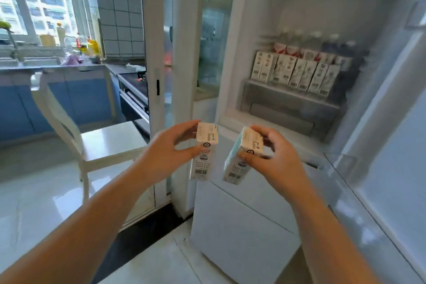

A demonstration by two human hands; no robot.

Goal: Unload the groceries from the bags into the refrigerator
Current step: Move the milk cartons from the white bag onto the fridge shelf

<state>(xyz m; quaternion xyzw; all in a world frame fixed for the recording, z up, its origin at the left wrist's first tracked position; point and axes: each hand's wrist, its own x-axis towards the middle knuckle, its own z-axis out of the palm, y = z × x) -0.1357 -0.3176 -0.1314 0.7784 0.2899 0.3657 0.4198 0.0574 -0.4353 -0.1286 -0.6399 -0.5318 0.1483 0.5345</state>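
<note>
At the open refrigerator (232,76), the left hand (167,153) is pinching one upright carton (204,152); at three o'clock, the right hand (274,157) is gripping a tilted carton (239,159)

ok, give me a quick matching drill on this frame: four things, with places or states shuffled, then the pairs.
Things:
1. left carton
2. right carton
3. carton row
4. chair

Places or states:
A. on the fridge shelf
B. tilted, gripped by the right hand
C. on the floor, left of the fridge
D. roughly upright, gripped by the left hand

Pairs: 1-D, 2-B, 3-A, 4-C
</note>
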